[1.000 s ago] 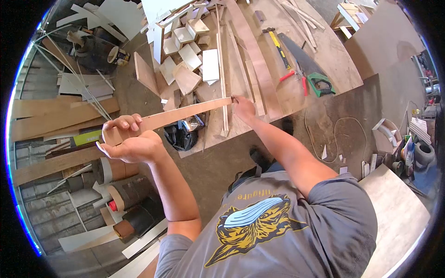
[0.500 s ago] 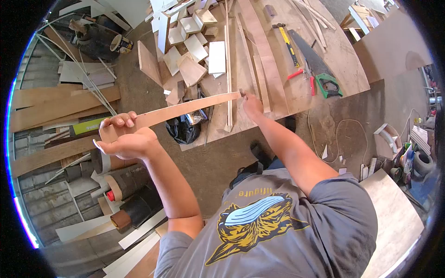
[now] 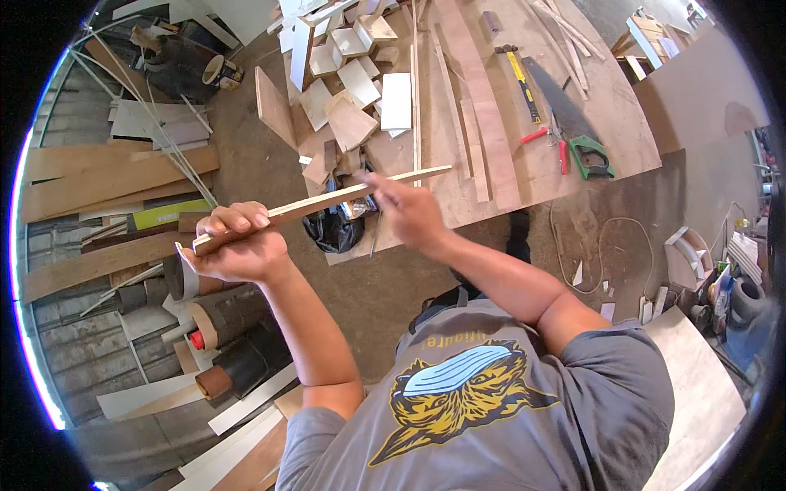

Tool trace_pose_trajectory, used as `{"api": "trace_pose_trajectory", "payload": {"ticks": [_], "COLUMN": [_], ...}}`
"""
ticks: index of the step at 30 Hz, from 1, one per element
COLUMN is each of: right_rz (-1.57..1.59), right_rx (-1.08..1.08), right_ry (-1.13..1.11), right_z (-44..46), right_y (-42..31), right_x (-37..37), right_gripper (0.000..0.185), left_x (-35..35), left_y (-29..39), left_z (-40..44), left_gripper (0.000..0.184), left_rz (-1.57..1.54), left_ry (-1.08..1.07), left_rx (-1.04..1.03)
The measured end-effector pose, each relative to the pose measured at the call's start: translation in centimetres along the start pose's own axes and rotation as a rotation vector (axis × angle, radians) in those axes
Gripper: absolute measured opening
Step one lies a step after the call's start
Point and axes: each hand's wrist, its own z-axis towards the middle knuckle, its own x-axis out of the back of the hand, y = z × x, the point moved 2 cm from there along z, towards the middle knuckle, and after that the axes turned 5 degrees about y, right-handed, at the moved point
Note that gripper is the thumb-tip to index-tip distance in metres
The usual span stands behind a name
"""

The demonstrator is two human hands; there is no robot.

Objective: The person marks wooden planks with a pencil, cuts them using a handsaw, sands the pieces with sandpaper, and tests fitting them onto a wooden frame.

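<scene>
My left hand (image 3: 244, 250) is closed around the near end of a thin wooden strip (image 3: 315, 204), its fingers over the top and the palm below. The strip slants up to the right, narrow edge upward, and its far end is in the air over the workbench. My right hand (image 3: 413, 217) is at the strip's middle, fingers curled in and a little smeared by motion. Its fingertips are against or very close to the strip, and whatever they pinch is too small and blurred to name.
On the plywood bench (image 3: 610, 151) lie a yellow-handled hammer (image 3: 521, 82), red-handled pliers (image 3: 550, 137), a green-handled saw (image 3: 591, 157) and long strips. Wood offcuts (image 3: 350, 123) pile up at the back, near a black plastic bag (image 3: 332, 233). Boards and rolls (image 3: 246, 360) lie on the left.
My right hand has moved left, from the strip's far end to its middle. The strip has turned from showing its broad face to showing its narrow edge.
</scene>
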Motion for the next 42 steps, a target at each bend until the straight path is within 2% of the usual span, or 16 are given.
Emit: {"api": "trace_pose_trajectory", "payload": {"ticks": [2, 5, 7, 9, 12, 13, 16, 20, 24, 25, 28, 33, 35, 36, 40, 42], "right_rz": [0.234, 0.044, 0.013, -0.024, 0.146, -0.039, 0.076, 0.11, 0.03, 0.21, 0.104, -0.27, -0.364, -0.411, 0.064, -0.094], "right_rx": [0.267, 0.078, 0.116, 0.113, 0.364, 0.115, 0.07, 0.434, 0.218, 0.429, 0.289, -0.27, -0.288, -0.295, -0.124, -0.212], "right_ry": [0.201, 0.082, 0.09, -0.019, 0.265, 0.055, 0.023, 0.311, 0.007, 0.207, 0.177, 0.159, 0.237, 0.277, 0.226, 0.236], "right_z": [-1.1, -0.1, -0.4, -1.3, -2.0, -1.5, -1.1, -2.7, -2.6, -3.6, -3.7, -1.6, -1.0, -0.7, -1.8, -2.1], "right_y": [-1.5, 2.2, 1.3, -1.5, -1.4, -0.3, 1.0, -2.2, -2.2, -2.7, -1.5, 17.0, 22.5, 22.3, 16.9, 19.3], "right_x": [-1.0, -0.3, 0.7, 1.8, 0.6, 1.5, 1.4, 0.9, 1.5, 0.6, 1.2, -1.7, -2.3, -1.7, -2.4, -2.0], "right_gripper": [0.03, 0.031, 0.032, 0.035, 0.037, 0.038, 0.038, 0.037, 0.037, 0.037, 0.036, 0.032, 0.031, 0.032, 0.033, 0.033], "left_x": [-0.8, -0.8, -0.8, -1.6, -2.2, -2.3, -1.9, -3.1, -3.2, -3.4, -4.1, -3.0, -2.8, -2.9, -2.5, -2.0], "left_y": [-0.1, -0.3, -0.1, -0.2, -0.5, -0.6, -0.4, -0.3, -0.4, -0.4, -0.3, 0.0, 0.0, 0.0, 0.0, 0.2], "left_z": [-0.3, 0.0, 0.0, -0.1, -0.8, -0.7, -0.7, -1.0, -0.8, -1.0, -1.6, -1.0, -1.2, -1.1, -0.6, -0.6], "left_gripper": [0.07, 0.071, 0.075, 0.077, 0.078, 0.078, 0.076, 0.07, 0.065, 0.064, 0.062, 0.062, 0.061, 0.061, 0.061, 0.06], "left_rz": [-0.051, -0.142, -0.192, -0.166, -0.114, -0.099, -0.066, -0.041, -0.044, -0.04, -0.01, -0.029, -0.034, -0.04, -0.035, 0.002], "left_ry": [-0.096, -0.282, -0.332, -0.34, -0.286, -0.262, -0.209, -0.243, -0.199, -0.186, -0.145, -0.162, -0.172, -0.179, -0.182, -0.169], "left_rx": [0.025, 0.056, 0.082, 0.036, -0.031, -0.064, -0.036, 0.003, -0.011, -0.018, -0.013, 0.005, 0.015, 0.019, 0.029, 0.042]}}
